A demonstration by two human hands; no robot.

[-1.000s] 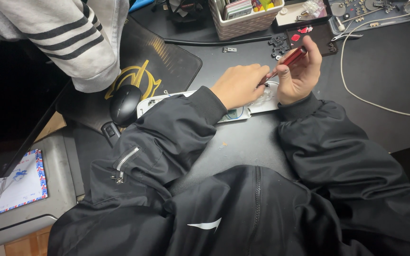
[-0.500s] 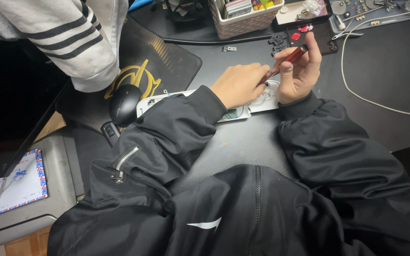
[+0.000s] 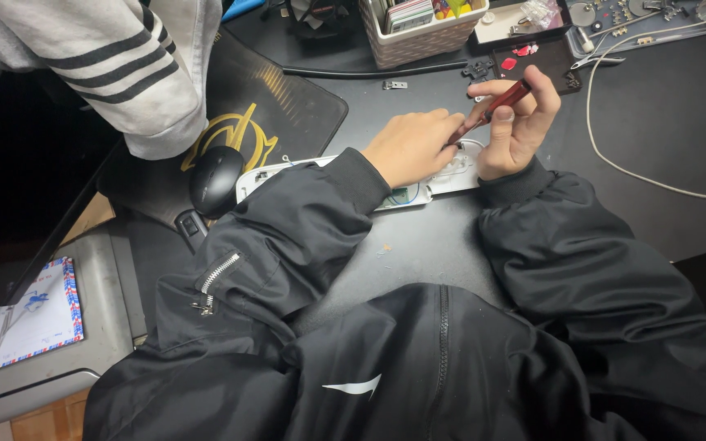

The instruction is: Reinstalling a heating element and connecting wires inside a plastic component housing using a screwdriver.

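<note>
My right hand (image 3: 516, 122) grips a red-handled screwdriver (image 3: 500, 102), its tip angled down-left onto a long white device (image 3: 443, 181) lying on the dark desk. My left hand (image 3: 410, 147) rests with curled fingers on that device, right beside the screwdriver tip, and hides the spot where the tip meets it. Most of the device sits under my black jacket sleeves; its left end (image 3: 259, 175) shows near the mouse.
A black mouse (image 3: 216, 180) sits on a dark mouse pad (image 3: 288, 106) at the left. Another person's grey striped sleeve (image 3: 116, 73) hangs over the top left. A white basket (image 3: 418, 37), a parts tray (image 3: 655, 20) and a white cable (image 3: 614, 163) lie beyond.
My right hand has tilted the screwdriver a little and shifted slightly; my left hand stays on the white device.
</note>
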